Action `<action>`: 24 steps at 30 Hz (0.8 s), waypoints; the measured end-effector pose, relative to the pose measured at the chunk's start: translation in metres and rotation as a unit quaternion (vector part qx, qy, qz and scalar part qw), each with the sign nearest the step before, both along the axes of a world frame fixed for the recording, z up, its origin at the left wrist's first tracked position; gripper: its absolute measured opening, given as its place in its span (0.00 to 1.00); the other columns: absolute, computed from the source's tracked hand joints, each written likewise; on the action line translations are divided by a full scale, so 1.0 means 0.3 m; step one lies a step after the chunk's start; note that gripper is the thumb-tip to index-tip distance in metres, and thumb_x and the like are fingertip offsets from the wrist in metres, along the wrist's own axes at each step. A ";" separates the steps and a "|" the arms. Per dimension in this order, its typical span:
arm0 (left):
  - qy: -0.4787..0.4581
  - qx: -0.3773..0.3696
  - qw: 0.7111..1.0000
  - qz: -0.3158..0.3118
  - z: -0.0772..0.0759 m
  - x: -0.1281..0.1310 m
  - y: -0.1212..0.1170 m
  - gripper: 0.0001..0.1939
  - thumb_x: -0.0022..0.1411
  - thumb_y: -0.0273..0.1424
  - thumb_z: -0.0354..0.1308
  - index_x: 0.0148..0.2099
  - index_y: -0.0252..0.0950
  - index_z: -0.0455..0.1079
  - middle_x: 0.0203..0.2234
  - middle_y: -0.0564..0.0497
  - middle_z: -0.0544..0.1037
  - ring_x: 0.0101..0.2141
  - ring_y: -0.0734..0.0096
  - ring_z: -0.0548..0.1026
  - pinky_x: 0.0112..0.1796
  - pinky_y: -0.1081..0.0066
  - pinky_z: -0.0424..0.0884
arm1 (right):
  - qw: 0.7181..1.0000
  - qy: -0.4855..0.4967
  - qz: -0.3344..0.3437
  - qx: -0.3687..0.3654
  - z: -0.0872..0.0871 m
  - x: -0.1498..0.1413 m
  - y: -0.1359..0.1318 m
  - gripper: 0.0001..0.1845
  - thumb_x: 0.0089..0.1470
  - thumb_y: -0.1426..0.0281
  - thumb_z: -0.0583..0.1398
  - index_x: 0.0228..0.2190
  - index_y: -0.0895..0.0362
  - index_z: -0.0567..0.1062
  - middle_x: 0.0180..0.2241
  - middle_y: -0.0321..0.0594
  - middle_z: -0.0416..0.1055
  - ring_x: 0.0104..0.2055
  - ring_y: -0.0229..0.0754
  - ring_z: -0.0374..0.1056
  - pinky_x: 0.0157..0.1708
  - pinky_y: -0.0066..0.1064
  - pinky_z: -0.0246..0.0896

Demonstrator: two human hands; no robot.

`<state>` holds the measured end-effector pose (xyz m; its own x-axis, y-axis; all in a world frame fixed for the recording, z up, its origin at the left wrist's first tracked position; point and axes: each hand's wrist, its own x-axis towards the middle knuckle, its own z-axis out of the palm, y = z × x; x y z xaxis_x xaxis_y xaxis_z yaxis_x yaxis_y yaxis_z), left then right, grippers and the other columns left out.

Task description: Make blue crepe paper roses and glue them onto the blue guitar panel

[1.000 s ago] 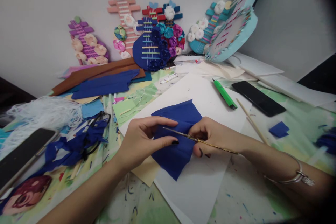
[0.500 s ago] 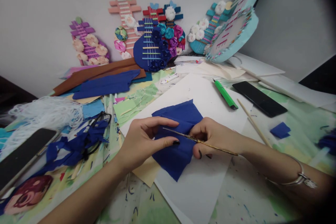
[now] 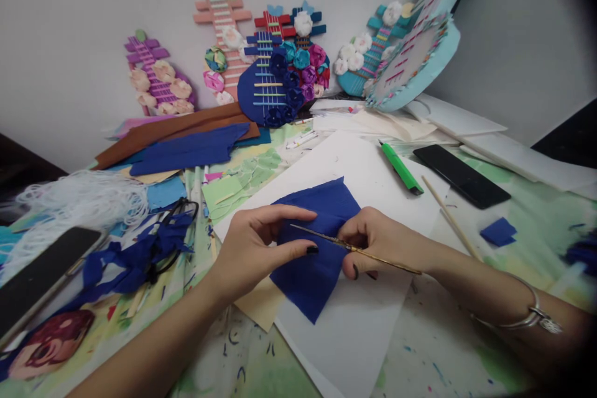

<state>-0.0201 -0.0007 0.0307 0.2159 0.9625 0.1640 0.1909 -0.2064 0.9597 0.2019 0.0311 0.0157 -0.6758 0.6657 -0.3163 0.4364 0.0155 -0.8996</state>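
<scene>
A creased sheet of dark blue crepe paper point(image 3: 308, 283) lies slantwise in front of me. My left hand point(image 3: 254, 245) grips its left side, the thumb with dark nail polish on top and the index finger stretched along the upper part. Gold-coloured scissors point(image 3: 387, 261) are in my right hand point(image 3: 373, 239), closed around the handles. The blades point left over the blue paper, towards the gap between my left thumb and index finger, and look nearly closed. Part of my right hand's fingers is hidden beneath the scissors.
White paper sheets point(image 3: 345, 354) lie underneath. To the right are a green marker point(image 3: 400, 168), a black phone point(image 3: 461, 175), a wooden stick point(image 3: 452, 217) and a blue scrap point(image 3: 498, 232). White cord point(image 3: 84, 199) and blue strips point(image 3: 116, 267) lie left. Decorated cardboard guitars point(image 3: 263, 87) lean at the wall.
Hardly anything differs. The blue paper and the scissors have shifted very slightly, and both hands keep almost the same position.
</scene>
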 end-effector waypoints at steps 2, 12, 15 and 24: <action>0.001 0.005 1.000 0.003 -0.001 -0.007 0.001 0.15 0.46 0.26 0.69 0.40 0.38 0.78 0.30 0.51 0.82 0.30 0.73 0.77 0.30 0.79 0.74 | 1.000 0.000 -0.003 -0.003 -0.002 0.001 0.001 0.19 0.40 0.57 0.68 0.21 0.61 0.74 0.14 0.32 0.65 0.15 0.30 0.56 0.14 0.23 0.48; -0.005 0.036 0.999 0.034 -0.002 -0.022 0.007 0.14 0.48 0.27 0.68 0.40 0.38 0.78 0.32 0.50 0.81 0.31 0.69 0.78 0.33 0.74 0.76 | 0.997 0.071 -0.004 -0.024 -0.025 0.022 0.015 0.24 0.41 0.52 0.66 0.27 0.62 0.77 0.17 0.34 0.67 0.16 0.29 0.55 0.14 0.22 0.46; -0.002 0.039 0.998 0.052 0.001 -0.021 0.009 0.13 0.47 0.26 0.69 0.38 0.37 0.79 0.28 0.51 0.81 0.28 0.72 0.77 0.29 0.76 0.75 | 0.996 0.083 -0.006 -0.029 -0.022 0.021 0.013 0.27 0.40 0.49 0.66 0.27 0.63 0.77 0.16 0.33 0.66 0.15 0.29 0.57 0.14 0.22 0.47; -0.018 -0.004 1.000 0.023 0.004 -0.019 0.005 0.11 0.45 0.26 0.69 0.35 0.39 0.80 0.28 0.51 0.81 0.28 0.73 0.77 0.28 0.79 0.74 | 0.992 0.107 0.009 -0.058 -0.002 0.013 -0.002 0.26 0.36 0.50 0.68 0.23 0.62 0.74 0.15 0.31 0.64 0.16 0.29 0.56 0.14 0.22 0.48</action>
<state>-0.0259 0.0009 0.0319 0.1663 0.9726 0.1623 0.1648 -0.1897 0.9679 0.2059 0.0304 0.0151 -0.7473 0.6205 -0.2378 0.2351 -0.0879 -0.9680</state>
